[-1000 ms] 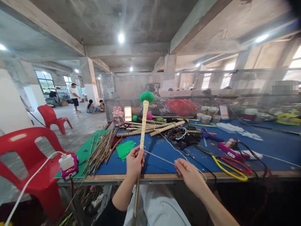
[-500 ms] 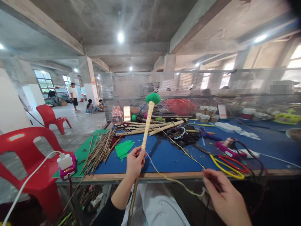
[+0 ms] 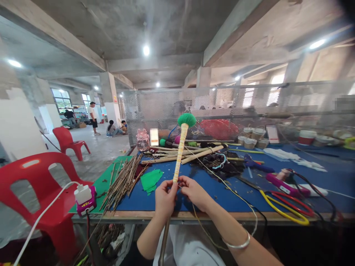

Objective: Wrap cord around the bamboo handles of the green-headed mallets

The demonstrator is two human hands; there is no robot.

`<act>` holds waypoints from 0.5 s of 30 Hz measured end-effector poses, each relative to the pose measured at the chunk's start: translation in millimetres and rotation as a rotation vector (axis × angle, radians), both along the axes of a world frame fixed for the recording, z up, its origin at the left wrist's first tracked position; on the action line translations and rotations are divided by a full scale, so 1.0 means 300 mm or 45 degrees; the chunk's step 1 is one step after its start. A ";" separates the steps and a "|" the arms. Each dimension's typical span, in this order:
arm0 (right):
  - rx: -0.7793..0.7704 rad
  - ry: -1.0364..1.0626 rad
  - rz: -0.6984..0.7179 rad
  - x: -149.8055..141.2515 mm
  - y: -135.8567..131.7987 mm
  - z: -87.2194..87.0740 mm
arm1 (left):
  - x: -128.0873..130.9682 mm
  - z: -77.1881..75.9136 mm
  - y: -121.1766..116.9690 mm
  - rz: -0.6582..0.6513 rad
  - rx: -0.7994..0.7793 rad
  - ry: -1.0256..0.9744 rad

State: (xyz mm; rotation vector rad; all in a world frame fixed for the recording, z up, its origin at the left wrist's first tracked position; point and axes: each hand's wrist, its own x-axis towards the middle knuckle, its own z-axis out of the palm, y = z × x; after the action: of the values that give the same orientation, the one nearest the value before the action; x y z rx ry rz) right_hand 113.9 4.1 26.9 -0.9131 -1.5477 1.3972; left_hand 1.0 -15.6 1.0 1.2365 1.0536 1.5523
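My left hand (image 3: 165,199) is closed around a wooden stick (image 3: 164,242) held upright over the table's front edge. Yellow-and-white cord wraps the upper part of the stick (image 3: 180,156), and a round green padded head (image 3: 186,120) tops it. Right beside the left fingers, at the lower end of the wrapping, my right hand (image 3: 195,194) pinches the loose cord (image 3: 200,225). Its fingertips partly hide the cord. A length of pale cord also runs across the table to the right.
Thin twigs (image 3: 122,181) and a green cloth (image 3: 151,180) lie left on the blue table (image 3: 130,203). Thicker sticks (image 3: 203,153) lie behind. Yellow-handled shears (image 3: 285,212) and a purple power strip (image 3: 287,184) are at right. A red chair (image 3: 41,207) stands left; people are in the distance.
My right hand has moved from the lower right in to the stick, beside my left hand. The view has shifted slightly to the left. My left hand keeps its grip.
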 end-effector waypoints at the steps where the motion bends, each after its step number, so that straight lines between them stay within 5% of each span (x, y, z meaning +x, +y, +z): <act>1: 0.016 0.025 0.013 0.006 0.007 -0.002 | 0.000 -0.001 0.003 -0.011 -0.013 -0.020; 15: -0.111 0.193 0.542 0.052 0.150 -0.031 | -0.005 0.019 0.007 -0.257 -0.048 -0.254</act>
State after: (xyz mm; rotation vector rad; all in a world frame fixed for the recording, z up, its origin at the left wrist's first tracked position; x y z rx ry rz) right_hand 129.5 49.0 17.5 -0.5272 -1.6343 1.7995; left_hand -0.5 -13.4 6.8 1.1011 0.8011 1.4593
